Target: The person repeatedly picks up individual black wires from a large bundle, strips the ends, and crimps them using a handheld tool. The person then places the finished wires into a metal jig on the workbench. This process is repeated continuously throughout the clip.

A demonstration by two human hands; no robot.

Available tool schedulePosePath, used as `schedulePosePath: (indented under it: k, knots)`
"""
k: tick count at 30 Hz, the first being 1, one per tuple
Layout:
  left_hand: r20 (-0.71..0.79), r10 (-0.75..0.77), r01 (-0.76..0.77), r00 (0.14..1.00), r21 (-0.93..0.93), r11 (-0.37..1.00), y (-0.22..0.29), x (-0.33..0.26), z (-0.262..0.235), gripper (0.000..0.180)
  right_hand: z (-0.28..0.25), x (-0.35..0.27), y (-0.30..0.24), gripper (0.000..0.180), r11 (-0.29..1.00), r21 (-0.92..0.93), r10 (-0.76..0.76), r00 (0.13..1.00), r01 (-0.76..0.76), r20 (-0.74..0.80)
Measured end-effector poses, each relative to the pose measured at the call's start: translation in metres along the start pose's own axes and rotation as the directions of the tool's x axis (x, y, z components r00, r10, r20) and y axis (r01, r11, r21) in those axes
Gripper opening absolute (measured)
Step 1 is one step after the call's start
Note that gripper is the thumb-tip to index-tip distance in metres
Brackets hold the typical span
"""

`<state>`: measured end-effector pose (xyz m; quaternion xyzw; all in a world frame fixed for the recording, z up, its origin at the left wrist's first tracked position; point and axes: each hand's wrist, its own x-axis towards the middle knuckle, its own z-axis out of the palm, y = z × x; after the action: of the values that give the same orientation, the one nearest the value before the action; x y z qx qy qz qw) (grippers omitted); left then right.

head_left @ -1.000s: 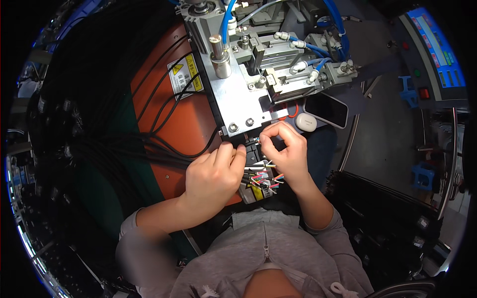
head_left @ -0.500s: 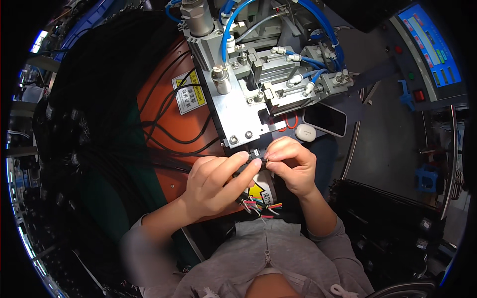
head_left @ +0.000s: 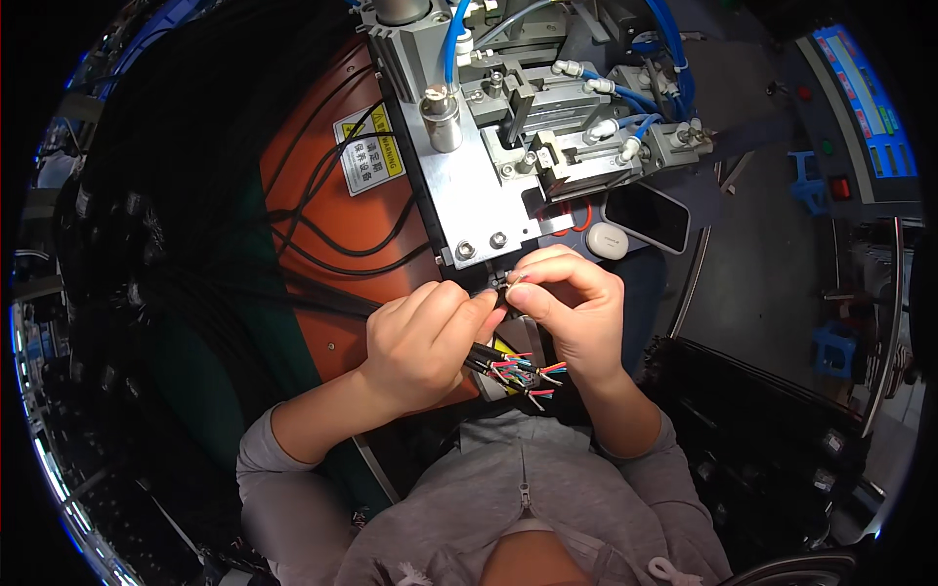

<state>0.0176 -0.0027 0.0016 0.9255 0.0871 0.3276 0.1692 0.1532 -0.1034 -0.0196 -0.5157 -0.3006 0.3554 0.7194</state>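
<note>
My left hand is closed around black cables that come in from the left. Past its fingers the cut cable ends fan out into thin red, blue, yellow and white wires. Fingertips of my right hand are pinched together beside the left thumb and forefinger, at the front edge of the metal machine. Between both sets of fingertips is a small pale and dark piece, perhaps a cable end, largely hidden by the fingers.
Blue air hoses run over the machine's cylinders. Right of it lie a phone and a white earbud case. More black cables cross the orange plate. A lit control screen stands at the far right.
Both hands have come closer to the machine's front edge, and my left fingers are more curled. The coloured wire ends have shifted up and right. My view has moved slightly.
</note>
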Motion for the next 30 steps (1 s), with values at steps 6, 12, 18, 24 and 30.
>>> schedulePosePath:
  k: [6,12,18,24,30]
  knots:
    - [0.033,0.025,-0.028,0.999,0.104,0.994,0.001,-0.004,0.003,0.018,0.002,-0.002,0.001,0.015,0.69,-0.59,-0.443,0.889,0.419,0.114]
    - [0.079,0.042,-0.044,0.996,0.031,0.999,-0.004,-0.003,0.004,0.024,-0.021,0.001,-0.015,0.013,0.915,-0.402,0.083,0.98,-0.003,0.182]
    - [0.124,0.098,-0.121,0.987,0.194,0.973,0.004,-0.009,0.008,0.032,-0.032,0.003,-0.001,0.006,0.874,-0.47,-0.047,0.983,0.125,0.175]
    - [0.213,-0.004,-0.061,0.977,0.299,0.952,0.009,-0.006,0.011,0.029,-0.017,0.006,0.011,0.006,0.63,-0.728,-0.216,0.962,0.269,0.168]
    - [0.235,-0.059,-0.015,0.97,0.305,0.952,0.014,-0.006,0.012,0.031,-0.019,0.003,0.011,0.007,0.614,-0.733,-0.221,0.955,0.293,0.197]
